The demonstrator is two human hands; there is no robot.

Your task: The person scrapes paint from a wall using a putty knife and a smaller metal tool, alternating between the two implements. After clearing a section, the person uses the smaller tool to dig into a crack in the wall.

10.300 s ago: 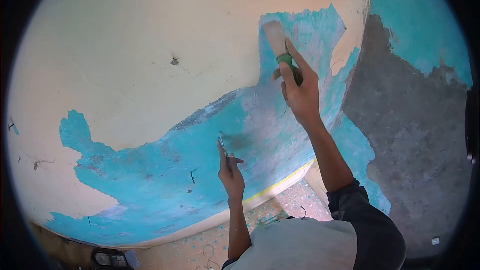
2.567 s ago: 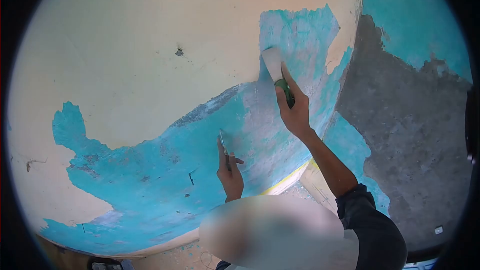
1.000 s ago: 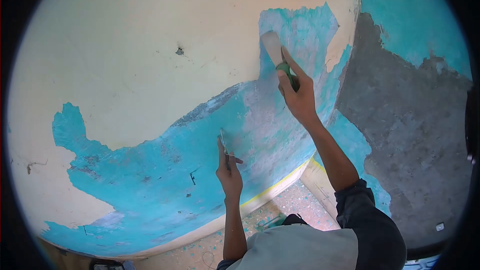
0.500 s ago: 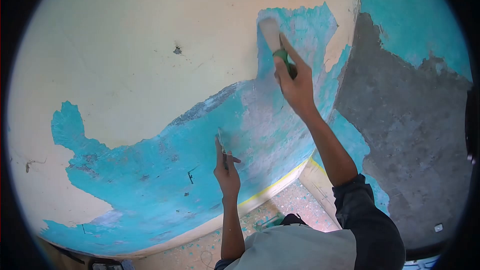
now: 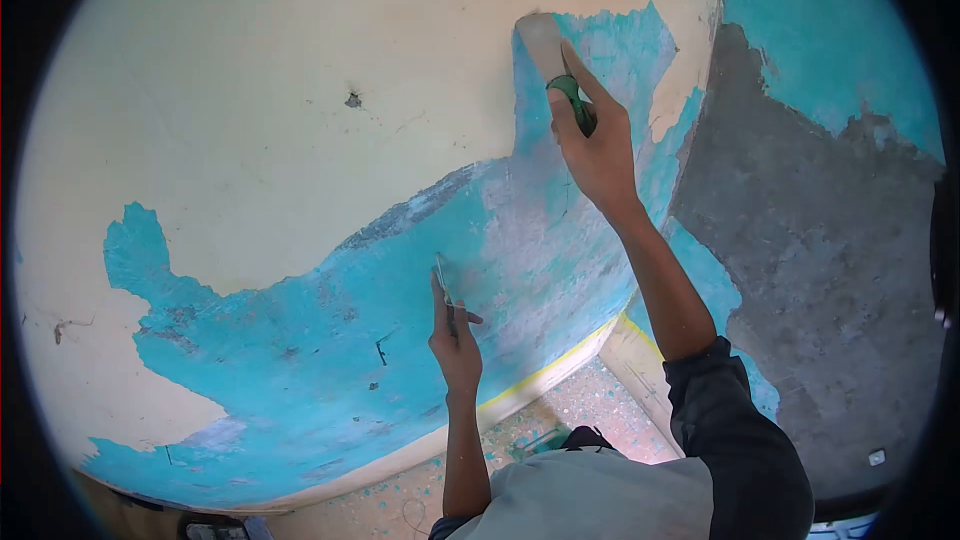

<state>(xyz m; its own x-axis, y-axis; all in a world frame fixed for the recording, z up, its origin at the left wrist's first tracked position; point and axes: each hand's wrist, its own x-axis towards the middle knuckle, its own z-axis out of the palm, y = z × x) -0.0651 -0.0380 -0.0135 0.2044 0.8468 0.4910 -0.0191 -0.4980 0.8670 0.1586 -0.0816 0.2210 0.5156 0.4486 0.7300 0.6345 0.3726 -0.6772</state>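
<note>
My right hand (image 5: 597, 145) grips a putty knife (image 5: 541, 43) by its green handle. The wide blade lies on the bared blue patch (image 5: 610, 45), its tip at the edge of the cream paint (image 5: 440, 20). Lower down, close to the blue part of the wall (image 5: 330, 340), my left hand (image 5: 456, 345) is closed around a thin metal tool (image 5: 442, 278) that looks like a second scraper seen edge-on. Its blade points up toward the wall, and most of its handle is hidden by the fingers.
To the right, past the wall corner, is a side wall with grey plaster (image 5: 800, 230) and turquoise paint (image 5: 830, 30). Paint flakes lie on the floor (image 5: 585, 400). A small hole (image 5: 352, 100) marks the cream wall. Dark objects (image 5: 212, 527) stand at the lower left.
The putty knife in my right hand has slid slightly upward, its tip now reaching the cream paint's edge. My left hand has hardly moved.
</note>
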